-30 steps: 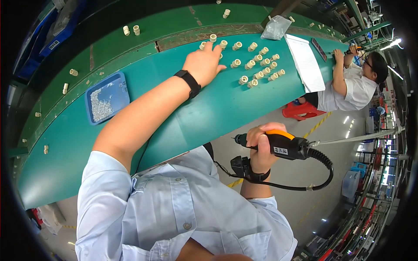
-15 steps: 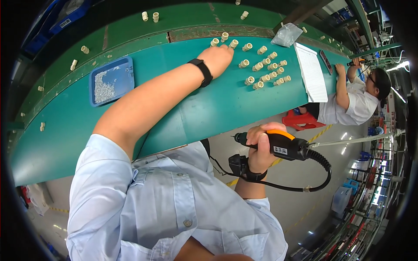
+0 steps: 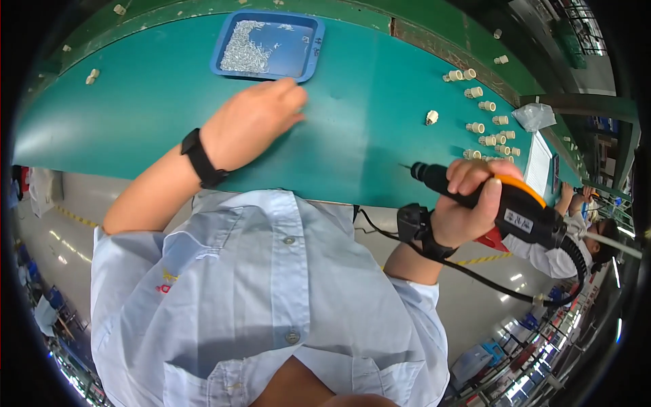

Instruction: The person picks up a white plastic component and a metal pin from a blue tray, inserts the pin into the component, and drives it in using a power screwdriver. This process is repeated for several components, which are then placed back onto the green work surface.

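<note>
My right hand (image 3: 468, 203) is wrapped round a black and orange electric screwdriver (image 3: 525, 210), its thin bit pointing left over the bench's near edge. My left hand (image 3: 261, 119), with a black band at the wrist, is beside the near edge of a blue tray (image 3: 308, 51). Its fingers are curled in; whatever they hold, if anything, is hidden. Small shiny metal pieces (image 3: 244, 54), too fine to name exactly, are heaped in the tray's left part. One cream lamp-socket-like fitting (image 3: 432, 117) lies apart from several similar fittings (image 3: 475, 92) at the right.
The green bench top (image 3: 339, 122) runs across the view. A clear plastic bag (image 3: 536, 117) and lined paper (image 3: 539, 166) are at its right end. A black cable (image 3: 515, 295) loops below the screwdriver. Another person (image 3: 549, 251) sits farther right.
My left hand has gone from the cream fittings to the tray. The view has swung left, so the fittings appear farther right. My right hand still grips the screwdriver, now over the bench edge.
</note>
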A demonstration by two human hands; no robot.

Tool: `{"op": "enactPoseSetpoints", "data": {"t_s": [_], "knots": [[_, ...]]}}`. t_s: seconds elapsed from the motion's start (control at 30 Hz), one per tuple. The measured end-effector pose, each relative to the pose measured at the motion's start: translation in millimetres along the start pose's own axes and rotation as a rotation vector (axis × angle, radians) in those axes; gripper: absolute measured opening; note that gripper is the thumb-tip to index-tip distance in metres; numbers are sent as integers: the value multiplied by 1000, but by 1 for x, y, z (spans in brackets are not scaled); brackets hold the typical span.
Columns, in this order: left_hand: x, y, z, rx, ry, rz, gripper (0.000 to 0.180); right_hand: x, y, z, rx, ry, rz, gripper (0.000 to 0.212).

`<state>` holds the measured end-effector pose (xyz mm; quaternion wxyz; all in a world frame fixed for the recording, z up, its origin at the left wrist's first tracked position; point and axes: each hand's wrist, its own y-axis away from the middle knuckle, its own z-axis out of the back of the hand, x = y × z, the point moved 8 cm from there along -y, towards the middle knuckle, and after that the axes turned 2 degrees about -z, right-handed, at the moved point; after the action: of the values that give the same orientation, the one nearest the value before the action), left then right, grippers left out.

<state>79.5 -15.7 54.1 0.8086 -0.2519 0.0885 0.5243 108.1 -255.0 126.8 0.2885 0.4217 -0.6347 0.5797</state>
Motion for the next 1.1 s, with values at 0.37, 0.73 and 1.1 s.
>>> {"op": "enactPoseSetpoints", "data": {"t_s": [0.37, 0.73, 1.1], "knots": [[19, 22, -11, 52, -17, 29, 18, -20, -9, -23, 513, -280, -20, 71], [15, 26, -10, 22, -103, 24, 23, -91, -41, 54, 266, 285, -522, 50], [20, 27, -15, 23, -66, 23, 27, -118, -35, 49, 483, 1094, -249, 19]]}}
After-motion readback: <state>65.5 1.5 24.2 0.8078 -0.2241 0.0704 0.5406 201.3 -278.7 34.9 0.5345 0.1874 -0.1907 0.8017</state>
